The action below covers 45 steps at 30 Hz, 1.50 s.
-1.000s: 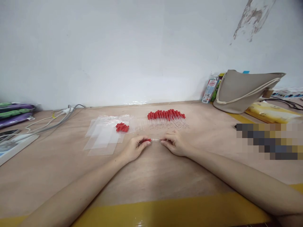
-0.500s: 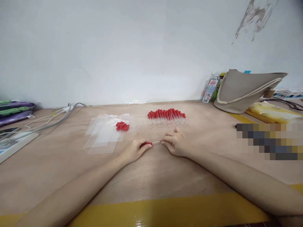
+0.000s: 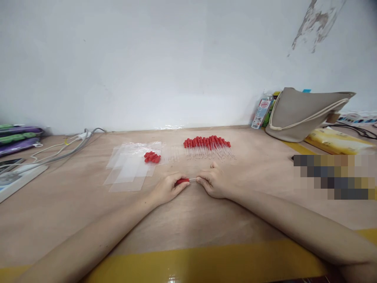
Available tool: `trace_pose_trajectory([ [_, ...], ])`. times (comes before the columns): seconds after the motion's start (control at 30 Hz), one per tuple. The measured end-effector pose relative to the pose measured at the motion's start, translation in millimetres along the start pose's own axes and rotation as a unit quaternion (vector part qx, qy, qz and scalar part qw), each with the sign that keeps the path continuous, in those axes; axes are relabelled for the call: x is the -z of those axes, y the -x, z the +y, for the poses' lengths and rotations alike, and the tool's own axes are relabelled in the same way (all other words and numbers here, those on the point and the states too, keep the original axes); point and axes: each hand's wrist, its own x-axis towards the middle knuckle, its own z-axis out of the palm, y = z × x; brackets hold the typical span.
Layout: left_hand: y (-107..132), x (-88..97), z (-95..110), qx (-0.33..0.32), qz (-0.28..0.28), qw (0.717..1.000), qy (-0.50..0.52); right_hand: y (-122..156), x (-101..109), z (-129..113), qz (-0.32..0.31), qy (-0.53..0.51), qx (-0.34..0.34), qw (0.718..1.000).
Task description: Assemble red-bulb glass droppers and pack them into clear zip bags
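Your left fingers close around a red bulb, partly hiding it; your right fingers pinch the slim clear tube stretching between both, its far end covered from view.

Pinches a small, smooth red bulb in the left hand and a thin clear tube in the right hand, over the brown tabletop, near a row of red-topped clear droppers.
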Motion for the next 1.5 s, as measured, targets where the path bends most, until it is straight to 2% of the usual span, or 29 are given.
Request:
trace_pose_trajectory([
  [0.23,-1.2,0.5,-1.4,-0.024,-0.002,1.0,-0.019,-3.1,-3.7,-2.0,-0.022,-0.012,-0.013,1.0],
  [0.4,-5.7,7.2,0.3,-0.067,0.014,0.995,-0.068,-5.5,7.3,-5.1,-0.044,-0.01,-0.002,0.999],
  [0.47,-6.2,8.6,-1.5,-0.06,0.034,0.996,-0.061,-6.4,14.7,-4.1,-0.058,-0.023,0.013,0.998],
  [0.53,-5.2,8.6,-5.9,-0.025,0.059,0.997,-0.048,-9.1,21.8,1.3,-0.073,-0.043,0.007,0.996],
  [0.6,-3.4,7.9,-11.4,0.022,0.077,0.996,-0.042,-16.0,26.9,11.9,-0.072,-0.059,-0.046,0.995],
  [0.67,-2.2,7.2,-15.4,0.049,0.079,0.995,-0.046,-28.7,28.7,26.4,-0.04,-0.07,-0.134,0.988],
  [0.73,-2.6,7.3,-16.7,0.041,0.064,0.996,-0.056,-46.1,26.2,41.1,0.016,-0.071,-0.23,0.97],
  [0.8,-3.9,8.1,-15.3,0.017,0.047,0.996,-0.068,-65.5,19.1,52.3,0.046,-0.048,-0.307,0.949],
  [0.87,-5.1,9.5,-12.6,-0.002,0.034,0.996,-0.078,-83.2,8.7,58.4,0.054,-0.015,-0.361,0.931],
  [0.93,-5.3,10.7,-10.2,-0.008,0.025,0.996,-0.08,-96.6,-2.8,60.3,0.049,0.012,-0.387,0.921],
  [1.1,-2.7,10.9,-9.3,-0.016,0.008,0.998,-0.067,-109.1,-22.9,60.8,0.043,0.042,-0.404,0.913],
  [1.3,-2.7,9.0,-13.8,-0.028,0.006,0.997,-0.07,-106.8,-25.9,59.7,0.038,0.071,-0.412,0.908],
  [1.43,-3.7,9.2,-14.7,-0.03,0.001,0.997,-0.066,-110.0,-27.0,47.7,0.034,0.074,-0.364,0.928],
  [1.5,-3.8,8.7,-13.2,-0.03,-0.002,0.997,-0.065,-115.0,-30.1,38.8,0.012,0.074,-0.332,0.94],
])
